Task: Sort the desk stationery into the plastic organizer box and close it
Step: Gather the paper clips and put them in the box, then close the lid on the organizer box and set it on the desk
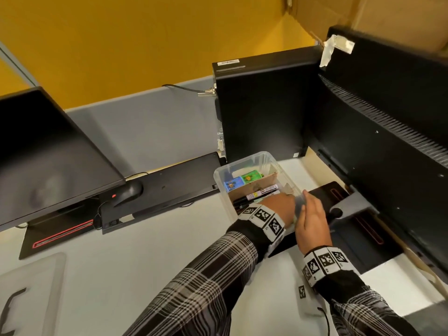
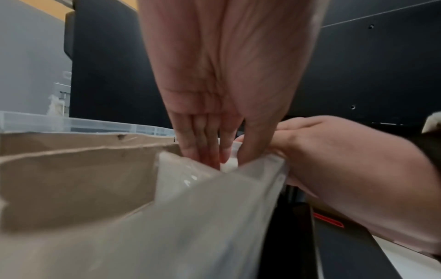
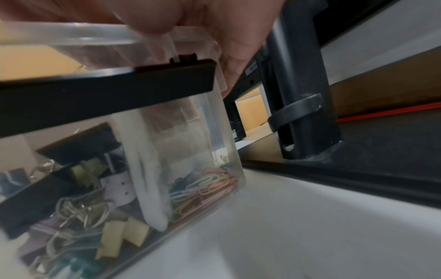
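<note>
Both hands work at the near right corner of the clear plastic organizer box (image 1: pixel 244 166) on the white desk (image 1: pixel 145 251). Left hand (image 1: pixel 278 207) fingers (image 2: pixel 203 143), held together, pinch a translucent plastic bag (image 2: pixel 214 207). Right hand (image 1: pixel 312 217) grips its other edge. Beyond: cardboard divider (image 1: pixel 254 185), markers (image 1: pixel 261 194), coloured erasers (image 1: pixel 242 180)

The box (image 1: pixel 244 180) sits on the desk (image 1: pixel 150 258), just in front of the computer tower (image 1: pixel 261 112). Inside, a cardboard divider (image 1: pixel 254 186) runs across: erasers (image 1: pixel 240 181) behind it, markers (image 1: pixel 257 196) in front. Lid (image 1: pixel 31 294) lies far left, near the monitor (image 1: pixel 48 151). Both hands (image 1: pixel 311 217) meet over the box's right end.
</note>
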Tool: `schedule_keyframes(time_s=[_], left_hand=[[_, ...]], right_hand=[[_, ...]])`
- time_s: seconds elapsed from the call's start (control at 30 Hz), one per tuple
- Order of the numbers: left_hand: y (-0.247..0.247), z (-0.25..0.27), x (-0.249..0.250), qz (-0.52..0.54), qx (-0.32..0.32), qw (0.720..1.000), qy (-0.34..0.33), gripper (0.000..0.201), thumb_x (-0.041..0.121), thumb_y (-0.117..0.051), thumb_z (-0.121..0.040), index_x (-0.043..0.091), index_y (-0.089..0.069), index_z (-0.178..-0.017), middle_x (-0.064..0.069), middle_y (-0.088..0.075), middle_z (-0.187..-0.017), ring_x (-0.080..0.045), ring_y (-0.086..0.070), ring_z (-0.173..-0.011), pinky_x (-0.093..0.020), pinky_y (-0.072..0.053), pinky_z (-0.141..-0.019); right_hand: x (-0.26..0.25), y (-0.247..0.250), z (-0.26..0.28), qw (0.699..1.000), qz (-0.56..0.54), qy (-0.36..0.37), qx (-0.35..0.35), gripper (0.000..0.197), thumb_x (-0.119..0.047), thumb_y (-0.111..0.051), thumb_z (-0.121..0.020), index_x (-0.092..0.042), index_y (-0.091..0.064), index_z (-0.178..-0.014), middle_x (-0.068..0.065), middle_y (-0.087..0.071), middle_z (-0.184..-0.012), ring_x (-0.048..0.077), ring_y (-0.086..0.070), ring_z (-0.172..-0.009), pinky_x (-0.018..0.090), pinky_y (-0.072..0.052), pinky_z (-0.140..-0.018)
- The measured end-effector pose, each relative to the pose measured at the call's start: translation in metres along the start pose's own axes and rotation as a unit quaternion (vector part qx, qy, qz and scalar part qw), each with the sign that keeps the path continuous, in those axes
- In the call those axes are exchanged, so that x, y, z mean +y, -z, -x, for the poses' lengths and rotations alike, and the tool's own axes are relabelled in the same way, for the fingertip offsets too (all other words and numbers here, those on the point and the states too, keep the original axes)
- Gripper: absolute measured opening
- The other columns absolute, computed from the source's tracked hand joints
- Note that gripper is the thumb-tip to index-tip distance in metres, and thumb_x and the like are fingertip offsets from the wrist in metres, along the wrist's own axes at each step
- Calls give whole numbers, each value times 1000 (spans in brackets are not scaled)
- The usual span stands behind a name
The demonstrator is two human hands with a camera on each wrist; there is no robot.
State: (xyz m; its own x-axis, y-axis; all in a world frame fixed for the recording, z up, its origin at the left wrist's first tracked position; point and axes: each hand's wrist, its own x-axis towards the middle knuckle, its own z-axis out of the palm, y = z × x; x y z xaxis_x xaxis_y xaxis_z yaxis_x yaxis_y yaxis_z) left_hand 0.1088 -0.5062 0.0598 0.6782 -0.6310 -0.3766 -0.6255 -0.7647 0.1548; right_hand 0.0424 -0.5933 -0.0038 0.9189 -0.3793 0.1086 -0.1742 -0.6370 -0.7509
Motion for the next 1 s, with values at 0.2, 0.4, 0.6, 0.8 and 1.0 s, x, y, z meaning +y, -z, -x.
schedule_keyframes(time_s=[0.2,0.4,0.6,0.8,1.0], left_hand=[[9,24,-5,26,54,998,1,22,14,-48,-94,5,-63,-107,-15,-64,-110,-30,-61,-100,-40,-49,-85],[-4,89,-57,142,271,952,-10,17,33,-52,-91,21,-63,-94,4,-62,-111,-15,-54,-102,-31,-44,-87],[-79,217,-188,143,331,911,198,32,46,-41,-85,30,-58,-108,10,-60,-115,-15,-56,-105,-34,-39,-90],[-168,366,-312,152,279,826,465,31,29,-60,-86,23,-59,-117,-5,-57,-126,-29,-54,-111,-44,-42,-95],[-216,456,-373,168,177,752,613,61,43,-55,-87,19,-37,-140,-10,-32,-150,-32,-34,-134,-46,-31,-108]], right_hand=[[-1,2,2,1000,13,6,0,44,-8,-35,-97,-6,-34,-141,12,-40,-142,24,-38,-130,24,-28,-104],[-30,9,12,994,102,32,16,49,-12,-44,-93,-10,-33,-141,10,-37,-145,27,-34,-131,45,-33,-110],[-114,-31,44,981,83,173,-35,47,-21,-45,-91,-12,-40,-136,7,-39,-144,25,-33,-135,46,-29,-113],[-193,-156,99,919,54,314,-233,43,-22,-42,-89,-16,-47,-131,3,-39,-144,20,-35,-133,38,-33,-112],[-250,-276,170,807,159,339,-457,53,-20,-40,-94,-12,-28,-144,4,-22,-155,19,-18,-143,30,-16,-117]])
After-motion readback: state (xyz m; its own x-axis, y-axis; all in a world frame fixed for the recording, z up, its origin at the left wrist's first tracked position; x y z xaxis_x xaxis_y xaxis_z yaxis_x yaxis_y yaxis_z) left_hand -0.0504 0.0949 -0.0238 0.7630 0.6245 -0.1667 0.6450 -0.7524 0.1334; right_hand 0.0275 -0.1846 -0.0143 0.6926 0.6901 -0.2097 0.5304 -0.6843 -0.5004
